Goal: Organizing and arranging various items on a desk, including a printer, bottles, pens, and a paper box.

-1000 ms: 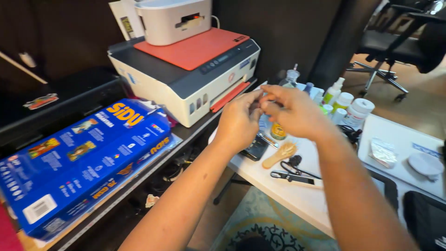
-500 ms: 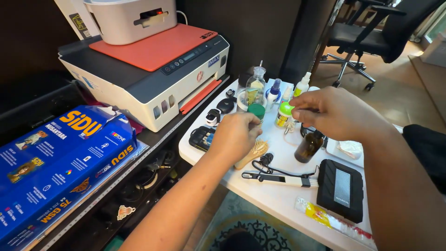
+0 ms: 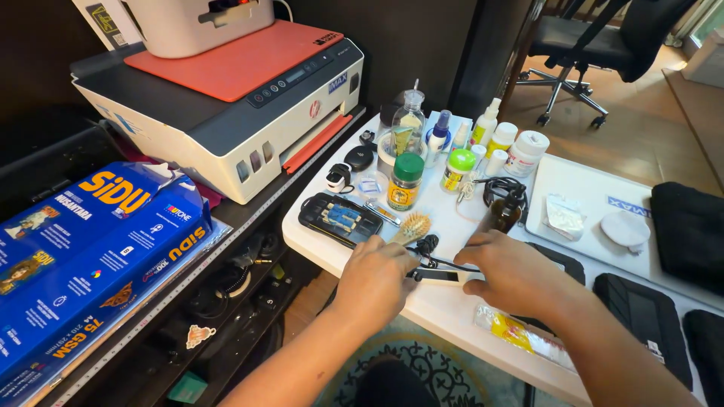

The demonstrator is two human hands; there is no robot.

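Small black tool: It lies flat on the white table [image 3: 452, 309], near the front edge, between my two hands. I point at the small black tool [image 3: 440, 276] here. A thin black cord [image 3: 452, 265] runs along just above it.

My left hand: My left hand [image 3: 375, 275] sits at 9 o'clock from the tool. My fingers curl down onto its left end. They look pressed together on it, but my knuckles hide the tips, so I cannot tell for sure.

My right hand: My right hand [image 3: 515, 273] sits at 3 o'clock from the tool. My fingers bend in toward its right end. I cannot see if they pinch it or only touch it.

How far along: Both hands are already at the tool, and it is not lifted off the table yet.

Close by: A little wooden brush [image 3: 412, 227] lies at 11 o'clock, just beside my left hand. A black phone case [image 3: 339, 218] lies farther out at 10 o'clock. A jar with a green lid [image 3: 405, 182] stands at 12 o'clock. A brown bottle [image 3: 501, 213] stands at 1 o'clock.

Farther out: A yellow packet [image 3: 520, 333] lies at 5 o'clock. A white and red printer [image 3: 226, 105] sits at 10 o'clock. Blue paper packs [image 3: 90, 249] lie at 9 o'clock, well apart.
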